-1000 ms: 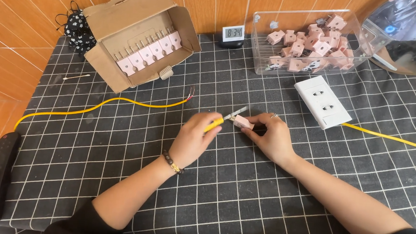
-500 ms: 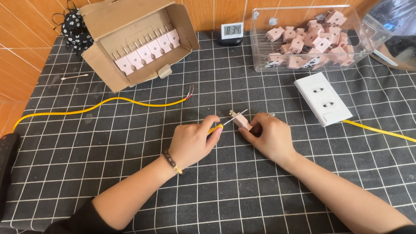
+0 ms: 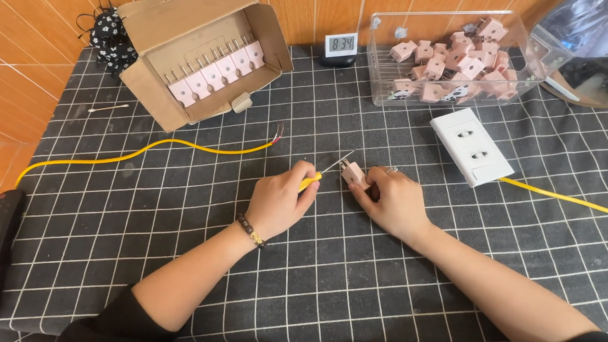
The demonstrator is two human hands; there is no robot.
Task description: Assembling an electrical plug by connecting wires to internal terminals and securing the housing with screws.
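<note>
Cardboard box holds a row of pink plugs; left hand grips a yellow screwdriver, right hand a pink plug mid-bench, now lifted; clear bin holds loose plugs

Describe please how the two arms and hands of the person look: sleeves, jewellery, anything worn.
Both forearms are bare, with dark sleeves pushed up near the elbows at the bottom edge of the view. The left hand has a bracelet of dark brown beads around its wrist. The right hand wears a small silver-coloured ring on one finger. No gloves and no watch are visible.
</note>
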